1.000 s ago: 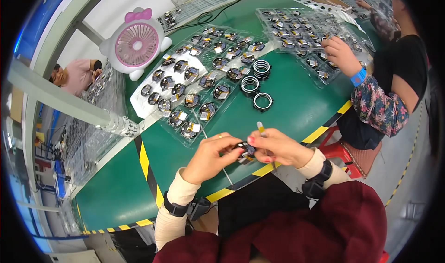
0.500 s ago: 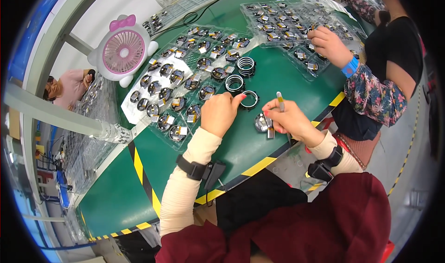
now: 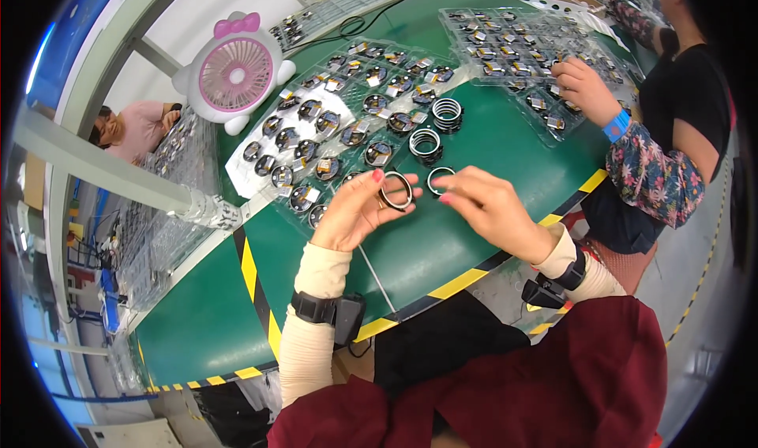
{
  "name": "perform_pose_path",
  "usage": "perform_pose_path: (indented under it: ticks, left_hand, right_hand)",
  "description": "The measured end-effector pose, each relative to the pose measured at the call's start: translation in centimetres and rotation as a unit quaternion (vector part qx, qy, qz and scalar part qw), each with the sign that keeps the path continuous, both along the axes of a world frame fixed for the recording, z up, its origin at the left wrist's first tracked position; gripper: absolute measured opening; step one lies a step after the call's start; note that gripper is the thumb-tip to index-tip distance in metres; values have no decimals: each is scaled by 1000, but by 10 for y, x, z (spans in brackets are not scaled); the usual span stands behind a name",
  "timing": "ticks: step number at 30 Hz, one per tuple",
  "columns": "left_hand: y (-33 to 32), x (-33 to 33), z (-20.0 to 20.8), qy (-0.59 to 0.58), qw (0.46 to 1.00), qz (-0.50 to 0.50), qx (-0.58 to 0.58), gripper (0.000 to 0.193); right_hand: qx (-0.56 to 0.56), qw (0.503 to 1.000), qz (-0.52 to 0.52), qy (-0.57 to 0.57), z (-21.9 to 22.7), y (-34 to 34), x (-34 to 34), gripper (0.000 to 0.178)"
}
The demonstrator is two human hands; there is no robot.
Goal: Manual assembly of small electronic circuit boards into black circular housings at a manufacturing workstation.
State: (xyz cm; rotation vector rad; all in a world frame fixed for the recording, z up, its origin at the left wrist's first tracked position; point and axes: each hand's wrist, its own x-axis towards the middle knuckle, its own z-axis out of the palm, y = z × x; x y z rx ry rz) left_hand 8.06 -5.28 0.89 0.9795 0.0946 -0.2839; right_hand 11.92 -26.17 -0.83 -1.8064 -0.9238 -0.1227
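My left hand (image 3: 354, 211), palm up, pinches a thin black ring with a bright silver rim (image 3: 397, 191) between thumb and fingers. Close by on the right is my right hand (image 3: 493, 215), fingers bent together, tips next to another silver-edged ring (image 3: 439, 181). Whether the fingertips touch that ring is unclear, and anything inside the fingers is hidden. Just beyond both hands stand two stacks of such rings, a nearer stack (image 3: 425, 145) and a farther stack (image 3: 448, 114). Round black modules (image 3: 378, 153) with small silver and yellow parts lie in the clear plastic tray beyond my left hand.
A pink-and-grey fan (image 3: 237, 75) stands at the back left, beside a metal frame post. Another clear tray of modules (image 3: 505, 45) is at the far right, where a co-worker's hand (image 3: 586, 91) reaches in. Striped tape (image 3: 458, 283) marks the green table's front edge.
My left hand has turned palm up and lifted a ring. My right hand's round module and pen-like tool no longer show. The whole view has shifted slightly.
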Motion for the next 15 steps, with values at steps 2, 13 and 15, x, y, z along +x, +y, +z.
perform_pose_path:
  ticks: [2, 13, 15]
  left_hand:
    - [7, -9, -12, -9, 1000, -12, -15, 31]
    - [38, -49, -24, 7, 998, -60, 1, 38]
    - [44, -54, -28, 13, 999, -43, 3, 39]
  right_hand:
    - [9, 998, 44, -51, 5, 11, -3, 23]
    - [-144, 939, 276, -147, 28, 56, -16, 32]
    - [-165, 933, 272, -167, 33, 64, -21, 30]
